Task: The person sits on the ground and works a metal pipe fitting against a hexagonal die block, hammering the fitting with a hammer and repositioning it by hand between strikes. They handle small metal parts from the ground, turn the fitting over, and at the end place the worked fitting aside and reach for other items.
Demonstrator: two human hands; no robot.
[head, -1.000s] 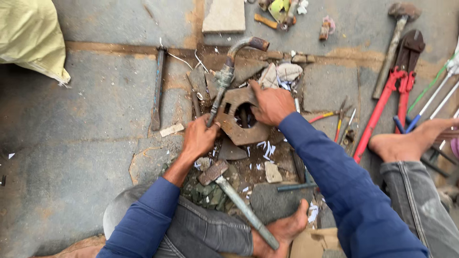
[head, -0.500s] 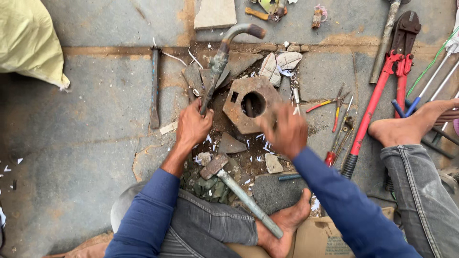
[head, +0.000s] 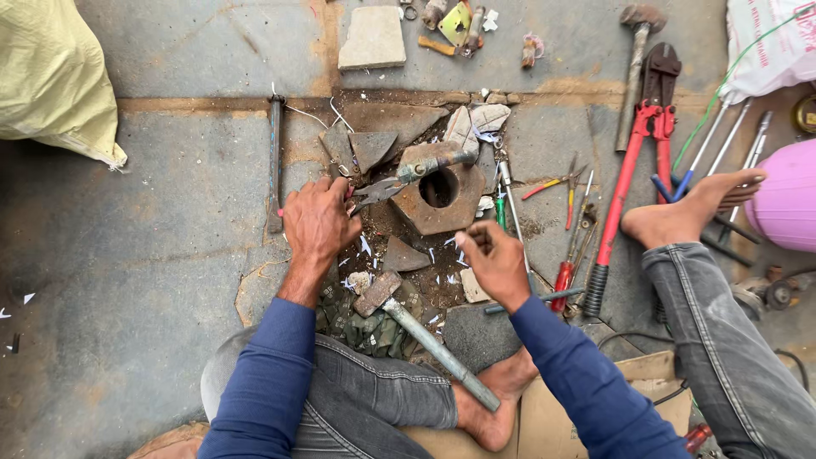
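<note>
My left hand (head: 319, 225) is closed around the red handles of a pair of pliers (head: 374, 192), whose jaws point right toward a rusty hexagonal metal block (head: 416, 212) with a round hole. A grey pipe wrench (head: 433, 157) lies across the block's top edge. My right hand (head: 493, 263) hovers just below and to the right of the block, fingers pinched together; nothing shows between them. A hammer (head: 425, 327) rests on my leg between the two hands, head toward the block. Broken stone pieces and white scraps lie around the block.
Red bolt cutters (head: 629, 178), a sledgehammer (head: 636, 68), small pliers and screwdrivers (head: 565, 183) lie to the right. Another person's bare foot (head: 688, 212) and jeans leg sit far right by a pink ball (head: 786, 195). An iron bar (head: 274, 161), stone slab (head: 372, 38) and yellow sack (head: 51, 76) are to the left.
My right hand has drawn back from the hexagonal block toward me. The left hand shifted slightly left, and the pipe wrench now lies flatter across the block.
</note>
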